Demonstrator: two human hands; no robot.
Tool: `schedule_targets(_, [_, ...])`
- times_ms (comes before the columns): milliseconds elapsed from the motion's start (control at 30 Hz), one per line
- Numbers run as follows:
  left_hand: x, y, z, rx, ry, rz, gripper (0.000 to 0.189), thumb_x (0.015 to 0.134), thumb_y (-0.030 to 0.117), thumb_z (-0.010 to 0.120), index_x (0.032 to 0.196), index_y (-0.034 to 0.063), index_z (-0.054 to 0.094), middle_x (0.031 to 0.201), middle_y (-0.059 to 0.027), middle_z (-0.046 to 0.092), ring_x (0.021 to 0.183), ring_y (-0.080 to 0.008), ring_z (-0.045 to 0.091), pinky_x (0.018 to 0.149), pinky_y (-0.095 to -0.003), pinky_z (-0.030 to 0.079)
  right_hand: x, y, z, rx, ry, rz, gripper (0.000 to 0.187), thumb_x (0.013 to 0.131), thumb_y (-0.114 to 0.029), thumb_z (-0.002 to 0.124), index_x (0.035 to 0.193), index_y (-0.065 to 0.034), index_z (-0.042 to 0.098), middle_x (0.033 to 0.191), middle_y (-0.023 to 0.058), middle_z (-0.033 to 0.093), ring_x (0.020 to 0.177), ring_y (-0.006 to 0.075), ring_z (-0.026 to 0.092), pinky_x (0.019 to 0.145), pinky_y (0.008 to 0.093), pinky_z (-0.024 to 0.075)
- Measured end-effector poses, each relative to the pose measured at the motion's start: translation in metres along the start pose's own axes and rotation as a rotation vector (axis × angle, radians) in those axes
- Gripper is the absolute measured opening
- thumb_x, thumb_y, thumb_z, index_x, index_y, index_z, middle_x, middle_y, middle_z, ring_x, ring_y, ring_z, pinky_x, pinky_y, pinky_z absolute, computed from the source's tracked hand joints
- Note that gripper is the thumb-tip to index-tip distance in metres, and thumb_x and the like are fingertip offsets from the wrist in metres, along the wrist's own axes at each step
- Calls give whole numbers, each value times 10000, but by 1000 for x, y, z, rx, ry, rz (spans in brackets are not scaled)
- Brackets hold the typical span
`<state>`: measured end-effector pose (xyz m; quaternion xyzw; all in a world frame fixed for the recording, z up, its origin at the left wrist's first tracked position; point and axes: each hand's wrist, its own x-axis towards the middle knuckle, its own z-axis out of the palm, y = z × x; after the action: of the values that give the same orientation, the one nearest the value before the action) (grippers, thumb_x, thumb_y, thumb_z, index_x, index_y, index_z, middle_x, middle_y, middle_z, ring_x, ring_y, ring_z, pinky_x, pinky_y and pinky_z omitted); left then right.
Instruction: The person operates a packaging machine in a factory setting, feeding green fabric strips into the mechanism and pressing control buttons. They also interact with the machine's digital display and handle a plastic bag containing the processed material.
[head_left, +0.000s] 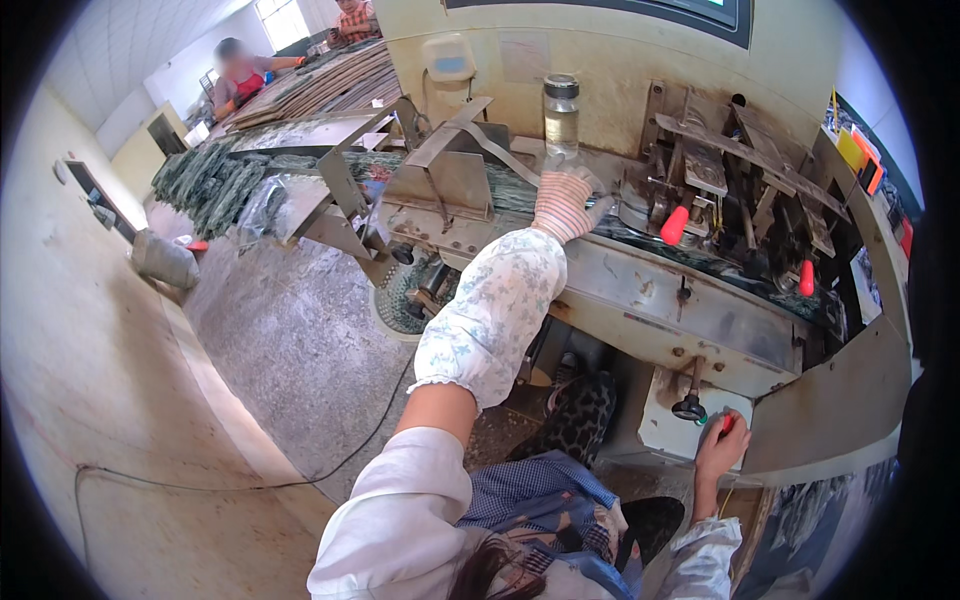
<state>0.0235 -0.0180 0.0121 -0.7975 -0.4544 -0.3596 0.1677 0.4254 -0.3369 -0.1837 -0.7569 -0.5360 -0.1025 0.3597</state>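
In an orange-and-white striped glove, my left hand (566, 196) reaches over the machine's feed channel, where dark green strands (510, 187) run lengthwise. Its thumb stands apart from the fingers, but the palm side is hidden, so I cannot tell whether it grips the strands. A lidded clear bottle (562, 120) of liquid stands just beyond the fingertips. Low on the right, my bare right hand (724, 444) has its fingers around a red knob or button (727, 425) on a white control box (660, 420). Beside it are a green button (702, 420) and a black round handle (688, 408).
Red-handled levers (675, 225) and rusty brackets crowd the machine's right side. Bundles of green strands (217, 184) hang at the left end above a perforated basket (397, 300). A cable (300, 484) crosses the floor. Two people work by stacked boards (322, 90) at the back.
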Motion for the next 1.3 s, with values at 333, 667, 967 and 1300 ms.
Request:
schedule_targets(333, [6, 10, -5, 95, -34, 6, 401, 835, 479, 743, 1008, 118, 771, 998, -143, 737, 1083, -337, 659, 1068, -528, 399, -4, 7, -7, 3, 21, 31, 264, 932, -166, 634, 1158, -32, 653, 1094, 178, 677, 1042, 395, 588, 944, 482, 444])
schedule_targets(667, [2, -11, 5, 159, 109, 131, 553, 860, 552, 699, 1202, 119, 732, 1022, -140, 767, 1027, -341, 695, 1133, -489, 352, 2, -4, 1, 3, 84, 24, 256, 856, -231, 705, 1077, -104, 680, 1017, 115, 683, 983, 345, 596, 886, 474, 453])
schedule_targets(967, [5, 5, -3, 98, 75, 48, 458, 845, 536, 727, 1062, 135, 764, 923, -76, 778, 971, -286, 706, 1135, -461, 369, 3, -7, -2, 42, 103, 63, 315, 835, -229, 726, 1115, -99, 664, 1076, 104, 672, 1021, 343, 582, 934, 473, 433])
schedule_targets(1300, [2, -6, 7, 91, 25, 56, 391, 851, 509, 713, 929, 130, 768, 912, -98, 752, 964, -315, 694, 1088, -501, 380, 14, -55, -48, 333, 222, -93, 441, 854, -35, 685, 1276, -14, 557, 1235, 167, 615, 1185, 368, 522, 1086, 490, 368])
